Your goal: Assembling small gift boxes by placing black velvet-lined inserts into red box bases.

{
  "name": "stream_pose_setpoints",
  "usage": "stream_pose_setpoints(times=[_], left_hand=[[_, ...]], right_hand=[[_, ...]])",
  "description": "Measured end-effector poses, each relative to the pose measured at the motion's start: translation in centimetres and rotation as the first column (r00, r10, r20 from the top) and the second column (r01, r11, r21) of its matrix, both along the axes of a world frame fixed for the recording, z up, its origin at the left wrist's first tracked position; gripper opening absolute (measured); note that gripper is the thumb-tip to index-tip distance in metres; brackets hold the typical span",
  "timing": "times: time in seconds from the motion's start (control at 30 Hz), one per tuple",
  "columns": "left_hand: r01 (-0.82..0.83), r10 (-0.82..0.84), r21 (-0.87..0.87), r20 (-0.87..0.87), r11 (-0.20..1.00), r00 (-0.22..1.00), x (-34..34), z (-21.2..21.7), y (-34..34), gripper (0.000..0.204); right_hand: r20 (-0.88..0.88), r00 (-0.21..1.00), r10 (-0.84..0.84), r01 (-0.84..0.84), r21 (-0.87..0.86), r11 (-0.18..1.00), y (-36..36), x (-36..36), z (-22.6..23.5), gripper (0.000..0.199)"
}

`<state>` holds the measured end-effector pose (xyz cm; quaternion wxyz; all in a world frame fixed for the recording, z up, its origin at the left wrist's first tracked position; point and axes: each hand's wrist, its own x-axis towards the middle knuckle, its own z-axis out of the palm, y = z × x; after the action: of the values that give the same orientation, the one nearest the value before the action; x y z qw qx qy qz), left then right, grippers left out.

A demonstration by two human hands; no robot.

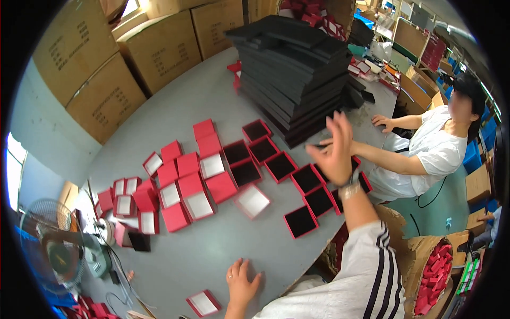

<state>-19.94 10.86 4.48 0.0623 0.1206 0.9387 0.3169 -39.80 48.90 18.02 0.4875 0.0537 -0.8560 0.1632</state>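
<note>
My left hand [241,282] lies on the grey table near its front edge, fingers apart, holding nothing. Beside it, to the left, sits a small red box part [203,303] with a white inside. My right hand [338,151] is raised over the table's right side, fingers stretched and thumb apart, with nothing visible in it. Below it are several red boxes with black inserts [300,221], partly hidden by my arm. A slightly blurred white-lined red box part [252,201] sits at mid-table. More red box parts [187,164], some showing white insides, spread leftward.
A tall stack of black foam sheets [297,74] stands at the back. A co-worker in white [425,143] reaches in from the right, one hand behind mine. A fan [56,255] is at left, cartons [159,50] behind. A carton of red pieces [435,276] stands lower right.
</note>
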Motion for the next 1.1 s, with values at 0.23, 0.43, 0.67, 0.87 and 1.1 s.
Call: stream_pose_setpoints(times=[0.23,0.43,0.67,0.87,1.1], left_hand=[[0.032,-0.047,-0.102,-0.148,0.994,0.988,-7.4,-3.5,-1.8,0.057],[-0.002,-0.056,-0.25,-0.224,0.968,0.973,-7.8,-3.3,-1.3,0.056],[0.005,-0.065,-0.293,-0.194,0.956,0.979,-7.7,-3.4,-1.4,0.056],[0.03,-0.069,-0.266,-0.14,0.964,0.988,-7.9,-3.2,-1.3,0.055],[0.049,-0.085,-0.274,-0.122,0.96,0.989,-7.7,-3.2,-1.5,0.057]], right_hand=[[0.38,0.831,-0.407,0.366,0.18,0.913,7.0,-26.3,15.7,0.102],[0.631,0.614,-0.474,0.182,0.471,0.863,3.9,-32.0,19.5,0.126],[0.802,0.429,-0.416,0.036,0.445,0.895,2.2,-35.3,17.9,0.128],[0.764,0.536,-0.359,-0.025,0.44,0.898,3.0,-34.1,16.6,0.13],[0.687,0.65,-0.323,0.013,0.415,0.91,1.0,-36.6,15.6,0.088]])
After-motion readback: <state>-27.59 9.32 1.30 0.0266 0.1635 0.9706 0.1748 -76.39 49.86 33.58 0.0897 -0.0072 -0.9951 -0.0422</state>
